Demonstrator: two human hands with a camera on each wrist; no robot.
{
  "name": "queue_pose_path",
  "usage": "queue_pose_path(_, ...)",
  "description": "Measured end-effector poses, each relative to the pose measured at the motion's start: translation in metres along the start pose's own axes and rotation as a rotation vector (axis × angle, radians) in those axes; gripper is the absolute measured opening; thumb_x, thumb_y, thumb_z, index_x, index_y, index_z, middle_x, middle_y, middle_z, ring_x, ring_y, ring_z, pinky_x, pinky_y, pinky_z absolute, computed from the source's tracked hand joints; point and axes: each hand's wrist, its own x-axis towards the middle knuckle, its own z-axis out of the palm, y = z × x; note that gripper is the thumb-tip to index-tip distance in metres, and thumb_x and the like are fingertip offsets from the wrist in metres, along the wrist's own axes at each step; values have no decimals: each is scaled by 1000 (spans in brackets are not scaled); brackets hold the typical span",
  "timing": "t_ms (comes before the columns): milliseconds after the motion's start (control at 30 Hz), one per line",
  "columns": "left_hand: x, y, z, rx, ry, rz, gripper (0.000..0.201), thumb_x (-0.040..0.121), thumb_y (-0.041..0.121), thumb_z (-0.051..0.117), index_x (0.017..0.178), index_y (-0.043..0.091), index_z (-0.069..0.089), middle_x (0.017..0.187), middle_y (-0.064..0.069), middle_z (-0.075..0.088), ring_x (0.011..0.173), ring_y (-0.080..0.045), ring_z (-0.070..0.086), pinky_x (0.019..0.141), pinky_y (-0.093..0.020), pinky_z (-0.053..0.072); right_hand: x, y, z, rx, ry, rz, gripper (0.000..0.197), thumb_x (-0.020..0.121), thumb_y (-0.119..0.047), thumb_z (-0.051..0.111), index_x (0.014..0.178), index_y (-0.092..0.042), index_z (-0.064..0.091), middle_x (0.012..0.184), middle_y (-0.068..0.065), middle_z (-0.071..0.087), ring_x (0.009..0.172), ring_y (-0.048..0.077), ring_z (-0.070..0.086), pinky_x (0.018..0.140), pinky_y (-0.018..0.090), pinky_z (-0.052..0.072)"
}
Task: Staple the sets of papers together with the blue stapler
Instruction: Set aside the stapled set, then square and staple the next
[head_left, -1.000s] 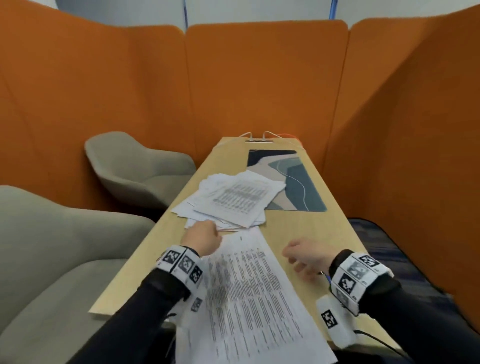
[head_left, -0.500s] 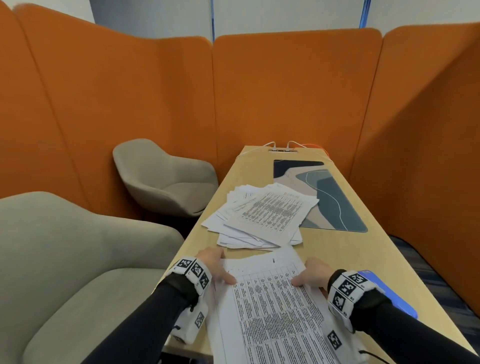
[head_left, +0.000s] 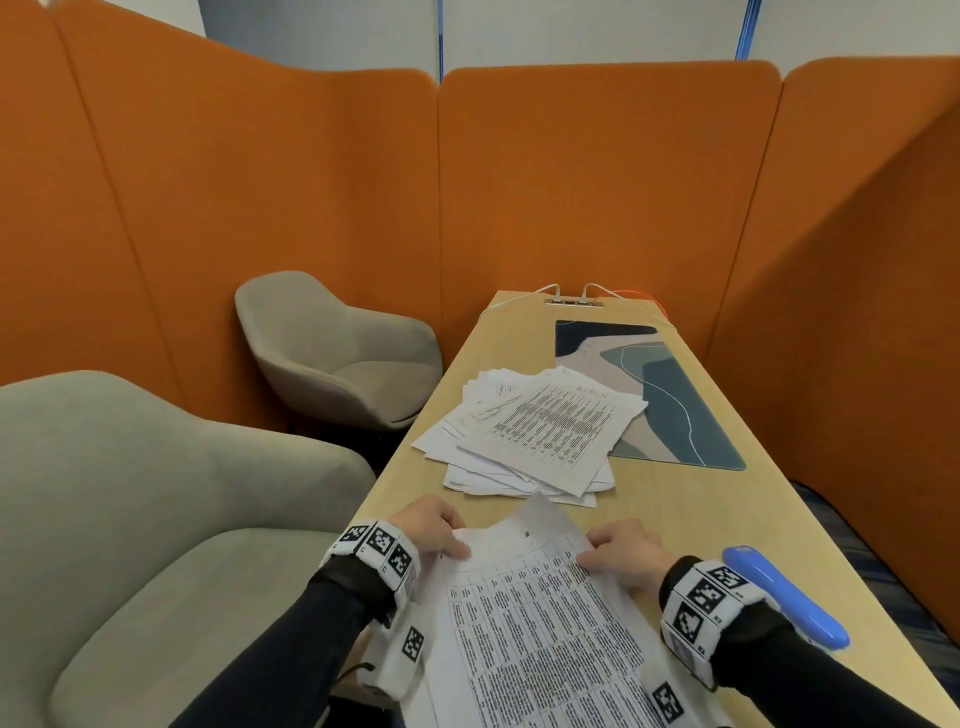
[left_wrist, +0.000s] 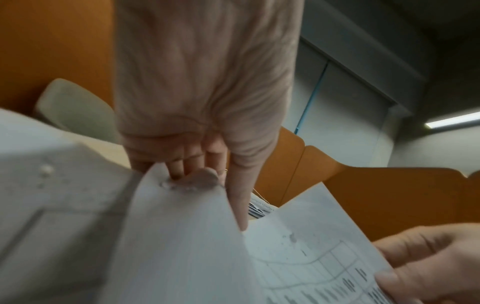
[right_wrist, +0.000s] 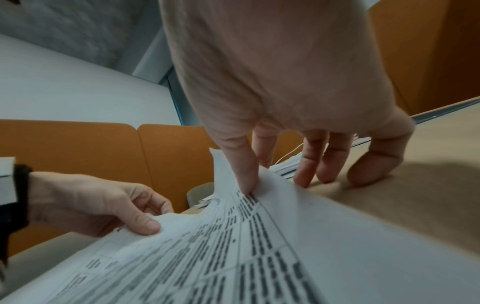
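Note:
A set of printed papers (head_left: 540, 623) lies at the near end of the table, its far edge lifted. My left hand (head_left: 452, 540) pinches the far left corner, thumb on top (left_wrist: 239, 205). My right hand (head_left: 592, 553) pinches the far right corner between thumb (right_wrist: 244, 172) and index finger, and its other fingers touch the table. The set of papers (right_wrist: 233, 246) bends between both hands. The blue stapler (head_left: 784, 597) lies on the table just right of my right wrist, untouched. A loose pile of more papers (head_left: 530, 436) sits farther along the table.
A patterned desk mat (head_left: 680, 400) lies at the back right of the wooden table (head_left: 691, 509), with cables (head_left: 571, 291) at the far end. Two grey chairs (head_left: 337, 353) stand on the left. Orange partitions (head_left: 597, 182) enclose the table.
Both hands have moved to the far corners of the near set and now pinch it, lifting its far edge. The view has shifted, bringing the blue stapler into sight.

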Motion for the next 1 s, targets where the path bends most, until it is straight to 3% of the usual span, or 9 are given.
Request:
queue_pose_path(67, -2, -3, -4, -42, -11, 17, 34, 82, 18, 73, 115, 14, 66, 115, -1, 61, 106, -16, 53, 88, -23, 35, 2, 2, 0, 80, 1, 5, 26, 86, -32, 57, 100, -16, 72, 111, 4, 65, 113, 24, 51, 103, 34, 39)
queue_pose_path(200, 0, -3, -14, -202, -15, 132, 25, 81, 13, 73, 105, 18, 68, 113, -2, 66, 107, -18, 60, 87, -22, 42, -1, 5, -4, 468, -75, -20, 21, 95, -30, 53, 98, -11, 62, 94, 4, 70, 83, 17, 67, 65, 23, 52)
queue_pose_path(267, 0, 3, -17, -264, -2, 198, 22, 81, 8, 73, 101, 16, 67, 107, -7, 69, 96, -18, 64, 79, -15, 49, -3, 5, -7, 656, -144, 21, 31, 96, -35, 51, 106, -8, 64, 96, 10, 75, 86, 24, 72, 72, 30, 57)
queue_pose_path(367, 3, 10, -17, -270, 28, 258, 22, 81, 7, 73, 101, 13, 66, 108, -13, 71, 96, -23, 67, 86, -24, 51, -1, 9, -7, 771, -195, 41, 38, 94, -36, 55, 111, -2, 63, 102, 18, 74, 95, 33, 71, 88, 44, 56)
queue_pose_path(433, 6, 11, -15, -252, 55, 266, 20, 80, 9, 73, 97, 15, 65, 102, -11, 70, 96, -25, 66, 84, -27, 50, 2, 11, -6, 781, -182, 27, 34, 94, -29, 56, 110, 0, 61, 101, 19, 73, 88, 32, 71, 84, 43, 58)
queue_pose_path(567, 11, 6, -11, -116, 182, 250, 16, 80, 22, 73, 85, 19, 58, 84, -1, 61, 75, -12, 55, 67, -23, 42, 2, 11, -9, 806, -107, 3, 22, 92, -14, 60, 103, 4, 64, 92, 22, 74, 74, 30, 72, 70, 37, 59)
queue_pose_path(667, 12, -2, -10, -110, 163, 228, 20, 82, 27, 72, 76, 20, 55, 80, 4, 60, 71, -8, 51, 63, -21, 39, 3, 14, -12, 871, -53, 19, 24, 89, -12, 64, 103, 8, 64, 89, 24, 74, 71, 31, 72, 65, 37, 59)
queue_pose_path(867, 16, -4, -8, -134, 161, 185, 18, 84, 25, 69, 81, 17, 54, 91, 5, 55, 83, -8, 49, 64, -16, 34, 0, 18, -10, 927, -63, 13, 25, 91, -2, 58, 113, 9, 58, 94, 24, 72, 70, 29, 71, 59, 33, 57)
queue_pose_path(1000, 22, 3, 0, -287, 296, 159, 17, 86, 24, 65, 78, 19, 51, 103, -5, 64, 94, -18, 55, 67, -23, 37, 1, 15, -9, 924, 5, 32, 48, 87, 5, 59, 127, -9, 38, 101, 22, 65, 72, 31, 69, 57, 37, 59)
